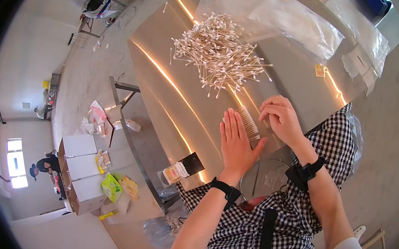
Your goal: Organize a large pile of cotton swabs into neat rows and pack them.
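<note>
A neat row of cotton swabs point(248, 122) lies side by side on the metal table point(169, 87), close to its near edge. My left hand point(237, 145) rests flat along the left side of this row, fingers straight and together, thumb spread at its near end. Just right of the swabs is my right hand point(282, 116), its fingers loosely bent and nothing visible in them. Farther off, a large loose heap of cotton swabs point(219, 51) covers the table's middle. Near my left wrist, a small packet of swabs point(176, 172) sits beside a black square point(192, 164) at the edge.
Clear plastic bags point(297, 28) and a torn white carton piece point(361, 66) lie on the far right of the table, near a small yellowish card point(320, 71). To the left, a lower table holds a cardboard box point(78, 170) and a green packet point(112, 187). Other people sit farther away.
</note>
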The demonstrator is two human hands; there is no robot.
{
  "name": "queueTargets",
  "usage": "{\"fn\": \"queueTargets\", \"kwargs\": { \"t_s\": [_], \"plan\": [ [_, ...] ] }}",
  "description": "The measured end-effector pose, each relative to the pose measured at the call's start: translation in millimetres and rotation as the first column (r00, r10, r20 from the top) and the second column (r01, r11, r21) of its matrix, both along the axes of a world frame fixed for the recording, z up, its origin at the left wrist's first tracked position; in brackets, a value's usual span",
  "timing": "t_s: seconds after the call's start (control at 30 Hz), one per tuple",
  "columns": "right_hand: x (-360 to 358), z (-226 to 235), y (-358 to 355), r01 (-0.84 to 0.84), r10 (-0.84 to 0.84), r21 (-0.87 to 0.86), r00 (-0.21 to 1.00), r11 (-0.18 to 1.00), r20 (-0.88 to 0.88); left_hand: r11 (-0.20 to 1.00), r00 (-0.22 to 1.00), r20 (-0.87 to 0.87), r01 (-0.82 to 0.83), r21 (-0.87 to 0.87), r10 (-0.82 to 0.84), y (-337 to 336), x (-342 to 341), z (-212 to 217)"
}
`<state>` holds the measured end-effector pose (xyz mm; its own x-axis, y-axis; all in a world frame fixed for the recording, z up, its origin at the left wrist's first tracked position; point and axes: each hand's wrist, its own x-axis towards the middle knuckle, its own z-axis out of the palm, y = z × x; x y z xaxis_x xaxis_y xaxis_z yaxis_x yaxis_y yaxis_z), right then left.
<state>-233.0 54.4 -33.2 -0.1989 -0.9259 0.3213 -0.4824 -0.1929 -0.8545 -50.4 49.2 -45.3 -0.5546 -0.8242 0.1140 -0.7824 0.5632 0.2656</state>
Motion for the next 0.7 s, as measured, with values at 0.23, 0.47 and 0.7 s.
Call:
{"fn": "queueTargets", "kwargs": {
  "t_s": [0.23,0.47,0.7],
  "plan": [
    [4.7,-7.3,-2.3,-0.136,0.136,0.015,0.983,0.991,-0.12,1.0,1.0,-0.014,-0.006,-0.006,0.006,0.0,1.8,-0.9],
    [6.5,-9.3,-1.2,-0.2,0.21,0.076,0.961,0.977,-0.18,1.0,1.0,-0.008,-0.014,0.003,0.014,0.0,-0.1,1.5],
    [6.3,-11.9,-2.4,-0.161,0.167,0.051,0.974,0.986,-0.154,1.0,1.0,-0.011,-0.019,0.009,0.019,-0.7,-0.8,1.0]
  ]
}}
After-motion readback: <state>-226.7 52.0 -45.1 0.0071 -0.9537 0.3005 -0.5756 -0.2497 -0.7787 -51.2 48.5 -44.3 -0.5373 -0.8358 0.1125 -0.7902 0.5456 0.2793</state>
